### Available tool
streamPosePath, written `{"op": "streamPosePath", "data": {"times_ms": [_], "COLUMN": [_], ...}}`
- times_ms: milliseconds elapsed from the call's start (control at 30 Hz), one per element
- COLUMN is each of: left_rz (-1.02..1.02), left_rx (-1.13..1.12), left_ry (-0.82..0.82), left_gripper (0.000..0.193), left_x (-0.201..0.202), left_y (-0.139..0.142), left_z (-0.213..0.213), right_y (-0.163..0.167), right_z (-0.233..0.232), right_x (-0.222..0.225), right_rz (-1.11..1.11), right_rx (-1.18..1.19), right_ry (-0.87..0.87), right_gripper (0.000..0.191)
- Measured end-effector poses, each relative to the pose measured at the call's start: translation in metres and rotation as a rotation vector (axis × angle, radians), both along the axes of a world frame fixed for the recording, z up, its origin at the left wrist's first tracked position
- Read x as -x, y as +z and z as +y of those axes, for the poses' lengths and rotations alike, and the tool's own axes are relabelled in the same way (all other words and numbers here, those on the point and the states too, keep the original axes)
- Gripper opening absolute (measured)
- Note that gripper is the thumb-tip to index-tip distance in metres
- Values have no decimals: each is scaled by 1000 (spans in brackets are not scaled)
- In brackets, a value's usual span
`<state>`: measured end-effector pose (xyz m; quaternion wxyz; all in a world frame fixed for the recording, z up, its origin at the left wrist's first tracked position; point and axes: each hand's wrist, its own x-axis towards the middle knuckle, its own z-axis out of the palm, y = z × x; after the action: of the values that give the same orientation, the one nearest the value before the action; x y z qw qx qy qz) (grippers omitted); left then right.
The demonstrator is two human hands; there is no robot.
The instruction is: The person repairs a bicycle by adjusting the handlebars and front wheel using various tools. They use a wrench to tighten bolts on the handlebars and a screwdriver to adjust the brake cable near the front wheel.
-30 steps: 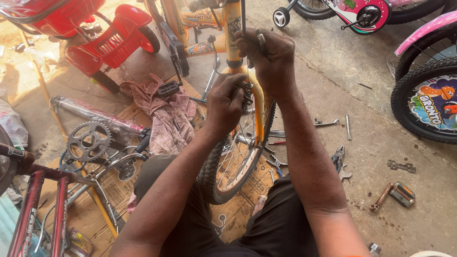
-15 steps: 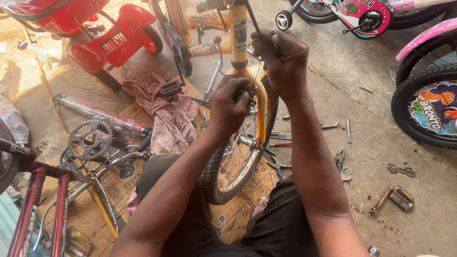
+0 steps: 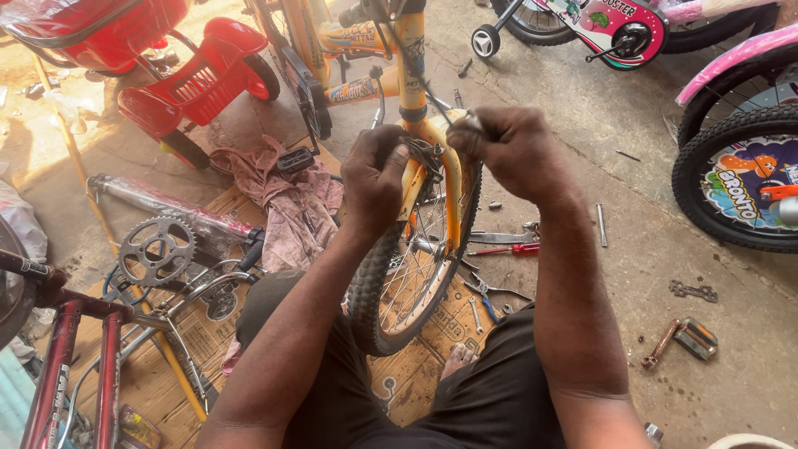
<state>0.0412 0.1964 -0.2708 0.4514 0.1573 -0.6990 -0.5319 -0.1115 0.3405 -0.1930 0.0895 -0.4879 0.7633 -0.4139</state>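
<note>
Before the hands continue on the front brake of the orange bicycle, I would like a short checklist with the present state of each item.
1. Left hand on the brake caliper: ok.
2. Right hand closed on a small metal part: ok; which part, cannot tell.
3. Front wheel steadied between the legs: ok.
4. Red-handled screwdriver lying near on the floor: ok.
5. Brake bolt tight: cannot tell.

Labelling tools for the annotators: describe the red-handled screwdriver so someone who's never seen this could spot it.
Start at the orange bicycle's front wheel between the person's knees. Just to its right, on the concrete floor, the red-handled screwdriver lies nearly flat, below the right hand. It is the only red-handled tool there; the pliers nearby have blue grips.
</note>
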Motion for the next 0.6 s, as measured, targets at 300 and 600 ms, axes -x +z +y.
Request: {"op": "streamPosePath", "data": {"times_ms": [300,600], "left_rz": [66,32], "left_rx": [84,162], "left_ry": [-195,-133], "left_gripper": [22,12], "left_x": [-3,-2], "left_y": [0,6], "left_z": [9,9], "right_y": [-52,-78], "right_z": [11,-4], "right_x": [-24,-27], "right_rz": [-194,-500], "right_rx": [-267,96], "right_ry": [-51,124], "right_gripper": [14,14]}}
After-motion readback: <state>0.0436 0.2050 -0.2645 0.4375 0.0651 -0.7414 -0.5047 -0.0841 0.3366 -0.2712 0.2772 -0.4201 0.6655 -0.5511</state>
